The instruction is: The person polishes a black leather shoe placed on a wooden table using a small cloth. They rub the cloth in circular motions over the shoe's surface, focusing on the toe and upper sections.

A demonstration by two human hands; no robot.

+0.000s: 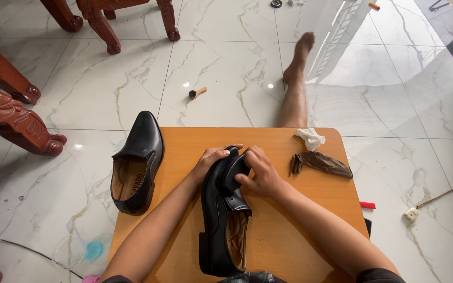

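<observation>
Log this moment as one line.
left hand: steadies black shoe | right hand: holds dark applicator on shoe | second shoe: table edge

head-worn view, looking steeply down, close

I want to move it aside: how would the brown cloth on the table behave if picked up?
The brown cloth lies crumpled and flat, so it would probably hang limp. It looks thin, likely light. Its folds suggest it would drag rather than slide if pushed.

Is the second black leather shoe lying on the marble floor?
No, that black leather shoe rests on the left edge of the low orange wooden table.
</observation>
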